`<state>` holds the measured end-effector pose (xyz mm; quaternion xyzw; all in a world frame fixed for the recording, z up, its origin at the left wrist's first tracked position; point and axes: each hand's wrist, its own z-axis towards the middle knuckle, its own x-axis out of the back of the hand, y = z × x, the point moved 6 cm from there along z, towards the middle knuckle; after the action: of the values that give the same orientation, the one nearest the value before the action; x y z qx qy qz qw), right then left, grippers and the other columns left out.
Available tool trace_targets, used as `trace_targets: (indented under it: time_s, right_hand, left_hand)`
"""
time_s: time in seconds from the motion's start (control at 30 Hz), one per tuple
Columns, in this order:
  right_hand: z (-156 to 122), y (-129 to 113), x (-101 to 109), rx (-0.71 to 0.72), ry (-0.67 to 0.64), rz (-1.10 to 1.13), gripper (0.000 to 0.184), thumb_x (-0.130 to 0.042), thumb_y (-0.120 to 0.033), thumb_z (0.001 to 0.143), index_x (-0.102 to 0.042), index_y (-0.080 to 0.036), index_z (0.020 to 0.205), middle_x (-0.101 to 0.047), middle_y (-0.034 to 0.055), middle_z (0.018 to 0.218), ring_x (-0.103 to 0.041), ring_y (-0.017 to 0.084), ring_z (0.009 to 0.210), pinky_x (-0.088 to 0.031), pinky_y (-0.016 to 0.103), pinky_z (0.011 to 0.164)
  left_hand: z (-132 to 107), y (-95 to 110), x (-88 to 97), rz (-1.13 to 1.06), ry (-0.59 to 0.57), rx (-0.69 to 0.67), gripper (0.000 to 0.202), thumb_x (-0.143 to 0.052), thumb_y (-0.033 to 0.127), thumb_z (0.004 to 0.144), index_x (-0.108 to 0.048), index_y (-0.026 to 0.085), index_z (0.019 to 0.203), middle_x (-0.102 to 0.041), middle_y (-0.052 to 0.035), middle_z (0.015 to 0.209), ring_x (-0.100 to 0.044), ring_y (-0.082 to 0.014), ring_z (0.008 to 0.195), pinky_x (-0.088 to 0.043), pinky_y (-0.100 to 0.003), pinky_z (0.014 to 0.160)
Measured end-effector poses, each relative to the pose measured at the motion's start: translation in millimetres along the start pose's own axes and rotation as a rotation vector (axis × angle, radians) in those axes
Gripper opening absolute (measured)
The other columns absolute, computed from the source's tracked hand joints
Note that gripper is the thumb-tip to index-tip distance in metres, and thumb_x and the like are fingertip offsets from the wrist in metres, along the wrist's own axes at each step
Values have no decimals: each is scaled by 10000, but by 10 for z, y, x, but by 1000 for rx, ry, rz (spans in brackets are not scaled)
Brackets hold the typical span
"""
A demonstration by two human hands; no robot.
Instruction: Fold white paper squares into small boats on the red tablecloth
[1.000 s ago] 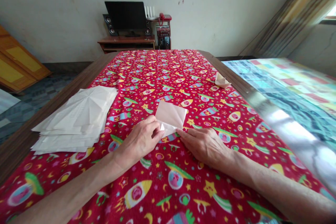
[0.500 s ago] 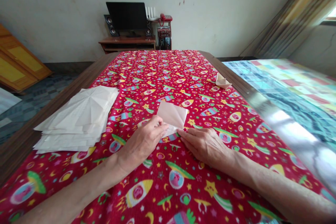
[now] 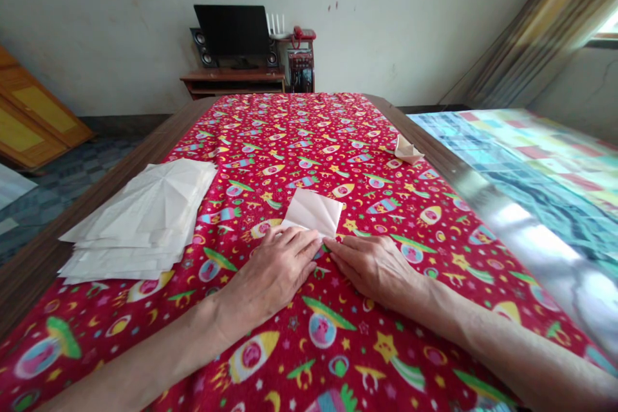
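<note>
Nearest: L hand (image 3: 277, 264), palm down, fingers close tog. & nearly straight, laid flat across the near edge of the folded paper (image 3: 313, 209); grip open, pressing rather than pinching. R hand (image 3: 374, 264) just beside it, also low & flat, fingers extended, index tip touching paper's near R corner; grip looks open, thumb hidden so can't tell what it does. Paper lies flat, btwn & just beyond the two hands, crease lines on top, near edge hidden under L fingers. All on red tablecloth (image 3: 251, 354) w/ rockets, stars & saucers.

To L, well apart from hands: paper stack (image 3: 140, 219), loose sheets, edges uneven, top one creased in a star pattern; stack reaches over cloth's L edge.

Farther, nr R edge: small folded paper piece (image 3: 409, 151), pointed at one end, boat-like; inside too small to make out. Dark wood table (image 3: 154, 135) shows along cloth's sides.

Beyond, L: cabinet (image 3: 41, 116), yellow-panelled doors closed, contents hidden. Far end: desk (image 3: 232, 75) w/ dark monitor (image 3: 232, 32) & speakers (image 3: 204, 45); next to it a stand, red phone (image 3: 304, 33) on top, dark box (image 3: 301, 71) in its lower compartment.
</note>
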<state>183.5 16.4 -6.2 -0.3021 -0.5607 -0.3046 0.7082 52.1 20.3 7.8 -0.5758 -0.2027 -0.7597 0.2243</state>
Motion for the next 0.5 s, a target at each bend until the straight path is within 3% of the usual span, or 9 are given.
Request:
trace_targets:
  time_s: [0.23, 0.5]
  right_hand:
    - [3, -14, 21, -2, -9, -28, 199, -408, -164, 937, -594, -156, 1008, -643, 16, 768, -543, 110, 578, -212, 279, 482]
    - [-8, 15, 14, -14, 28, -29, 238, -387, -186, 937, -609, -151, 1014, -648, 20, 736, -550, 114, 580, -220, 277, 494]
  left_hand:
    - [-55, -12, 33, 24, -42, 38, 337, -389, 238, 971, -482, 218, 1295, -562, -42, 1279, -484, -223, 1154, -323, -434, 988]
    - [-244, -133, 37, 71, -10, 49, 302, -416, 221, 961, -546, 231, 1234, -575, -27, 1291, -486, -219, 1162, -305, -427, 1002]
